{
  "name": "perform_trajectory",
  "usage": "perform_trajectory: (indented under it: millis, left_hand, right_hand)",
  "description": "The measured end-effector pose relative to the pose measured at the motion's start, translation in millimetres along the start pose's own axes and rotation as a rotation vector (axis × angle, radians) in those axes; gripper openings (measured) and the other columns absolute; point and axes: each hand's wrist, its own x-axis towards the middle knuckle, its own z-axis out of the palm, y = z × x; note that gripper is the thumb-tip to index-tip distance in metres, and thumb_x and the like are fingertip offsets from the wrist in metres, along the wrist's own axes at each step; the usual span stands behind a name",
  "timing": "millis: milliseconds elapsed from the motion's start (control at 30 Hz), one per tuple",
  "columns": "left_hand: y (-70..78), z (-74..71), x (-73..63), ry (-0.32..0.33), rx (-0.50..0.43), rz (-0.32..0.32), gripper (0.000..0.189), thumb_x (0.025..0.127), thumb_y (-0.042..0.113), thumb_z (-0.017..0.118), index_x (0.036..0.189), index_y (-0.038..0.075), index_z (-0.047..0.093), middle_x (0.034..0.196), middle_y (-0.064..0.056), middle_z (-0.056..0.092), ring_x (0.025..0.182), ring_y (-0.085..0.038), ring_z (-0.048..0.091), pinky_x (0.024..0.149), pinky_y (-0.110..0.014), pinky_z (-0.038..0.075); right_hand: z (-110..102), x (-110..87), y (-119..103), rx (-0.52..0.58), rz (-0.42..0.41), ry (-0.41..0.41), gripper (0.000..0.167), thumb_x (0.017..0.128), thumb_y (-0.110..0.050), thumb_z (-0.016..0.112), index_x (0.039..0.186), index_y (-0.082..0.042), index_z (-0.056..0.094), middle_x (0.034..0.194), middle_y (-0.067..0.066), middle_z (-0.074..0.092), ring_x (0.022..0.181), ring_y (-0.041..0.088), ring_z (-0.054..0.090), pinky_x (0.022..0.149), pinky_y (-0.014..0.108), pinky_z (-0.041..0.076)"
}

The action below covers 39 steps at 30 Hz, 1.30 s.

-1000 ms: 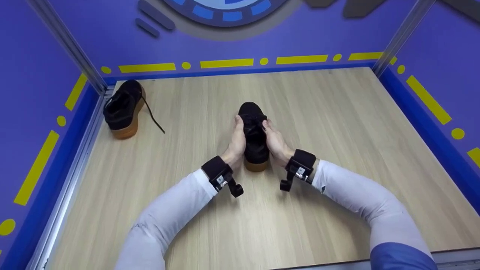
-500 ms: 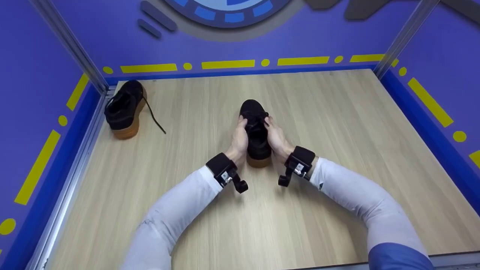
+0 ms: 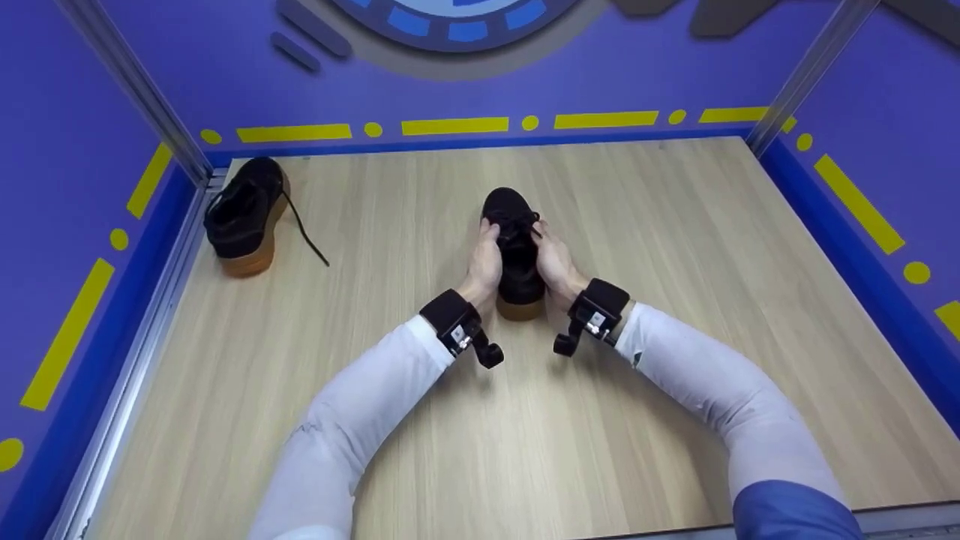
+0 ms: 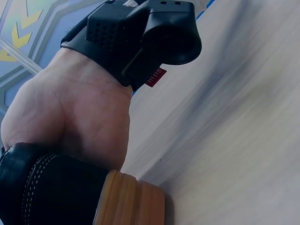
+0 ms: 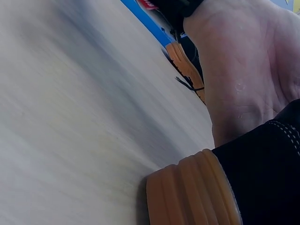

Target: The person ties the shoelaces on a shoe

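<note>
A black sneaker (image 3: pixel 517 259) with a gum-brown sole stands on the wooden tabletop, toe pointing away from me. My left hand (image 3: pixel 484 261) grips its left side, thumb up by the laces. On the opposite side my right hand (image 3: pixel 556 264) holds it the same way, its thumb beside the lace area. The fingers under both hands are mostly hidden. In the left wrist view the palm (image 4: pixel 89 108) lies against the shoe's heel part (image 4: pixel 65 187). The right wrist view shows the other palm (image 5: pixel 239 79) along the black upper (image 5: pixel 267 173), the sole touching or close to the table.
A second black sneaker (image 3: pixel 246 214) stands at the far left corner, one lace (image 3: pixel 307 234) trailing onto the table (image 3: pixel 637 420). Blue-purple walls (image 3: pixel 480 94) with yellow marks enclose the back and sides. A metal rail (image 3: pixel 150 337) runs along the left edge.
Both hands have moved the sneaker a little away from me and slightly to the right. The second sneaker has stayed in its place.
</note>
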Motion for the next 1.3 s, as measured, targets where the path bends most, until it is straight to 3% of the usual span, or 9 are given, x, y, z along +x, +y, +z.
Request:
perform_trajectory:
  millis: [200,433,567,800,1033,1300]
  left_hand:
    - [1.8,2.0,10.4,0.031,0.028,0.011,0.064,0.111,0.028,0.035,0.168,0.005,0.016,0.178,-0.007,0.013,0.165,-0.019,0.008,0.133,-0.031,0.009]
    - [3.7,2.0,22.3,0.037,0.053,0.026,0.065,0.107,0.016,0.041,0.167,0.005,0.019,0.177,-0.007,0.016,0.165,-0.020,0.011,0.133,-0.030,0.011]
    - [3.2,1.0,27.8,0.040,0.075,0.026,0.067,0.104,0.009,0.045,0.167,0.008,0.022,0.176,-0.007,0.019,0.164,-0.020,0.014,0.133,-0.031,0.013]
    - [2.2,1.3,35.7,0.024,-0.004,0.024,0.069,0.103,0.004,0.045,0.168,0.009,0.021,0.176,-0.010,0.020,0.164,-0.022,0.015,0.133,-0.034,0.014]
    - [4.7,4.4,45.4,0.024,-0.013,0.026,0.069,0.104,0.004,0.045,0.168,0.009,0.020,0.176,-0.011,0.019,0.164,-0.023,0.014,0.133,-0.034,0.013]
    - [6.0,8.9,55.9,0.038,0.010,0.039,0.068,0.105,0.003,0.043,0.168,0.007,0.018,0.176,-0.012,0.018,0.164,-0.023,0.014,0.133,-0.034,0.013]
  right_hand:
    - [-2.5,11.1,-2.6,-0.091,-0.060,0.045,0.057,0.115,-0.021,0.032,0.165,0.002,0.018,0.175,0.014,0.021,0.165,0.025,0.011,0.133,0.031,0.011]
    - [-3.5,20.5,-4.5,-0.020,-0.058,0.015,0.061,0.114,-0.019,0.036,0.167,0.000,0.012,0.175,0.012,0.022,0.164,0.020,0.014,0.132,0.028,0.013]
    - [-3.9,24.4,-4.9,0.024,-0.081,-0.006,0.060,0.113,-0.019,0.037,0.167,-0.003,0.017,0.175,0.010,0.024,0.163,0.019,0.018,0.132,0.028,0.017]
    - [-5.3,33.0,-4.4,-0.028,-0.127,0.021,0.053,0.113,-0.018,0.038,0.163,-0.001,0.031,0.171,0.014,0.033,0.160,0.023,0.028,0.130,0.029,0.024]
    - [-8.4,42.3,-8.3,-0.133,-0.145,0.082,0.049,0.112,-0.017,0.040,0.158,0.000,0.043,0.165,0.018,0.043,0.155,0.027,0.037,0.127,0.031,0.030]
    - [-11.8,54.3,-8.8,-0.074,-0.123,0.062,0.050,0.112,-0.019,0.042,0.160,-0.003,0.040,0.166,0.015,0.042,0.156,0.024,0.036,0.128,0.030,0.028]
